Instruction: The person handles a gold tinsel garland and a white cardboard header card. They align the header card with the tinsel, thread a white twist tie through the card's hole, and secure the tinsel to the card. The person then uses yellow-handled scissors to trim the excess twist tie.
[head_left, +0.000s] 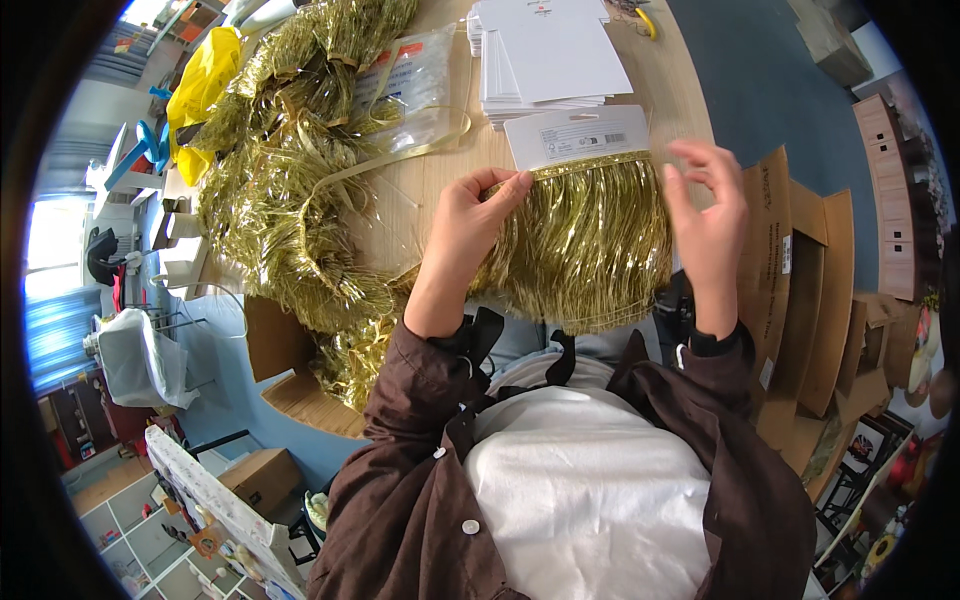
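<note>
A gold tinsel fringe garland (592, 232) lies along the near edge of the table, its strands hanging over the side. Between thumb and forefinger, my left hand (474, 214) pinches the band at the fringe's left top. The band runs across the lower part of a white printed card (577, 136) with a hang slot. My right hand (705, 199) is raised just beyond the card's right edge, slightly blurred, with fingers apart and nothing visible in them. Left of my left hand, a large heap of gold tinsel (292, 187) covers the table.
A stack of white cards (555, 60) stands behind the fringe. Near it lie a clear plastic bag (412, 82) and a yellow-handled tool (645, 24). Open cardboard boxes flank me, one at right (772, 300) and one at left (281, 341) with tinsel. A yellow bag (199, 97) sits far left.
</note>
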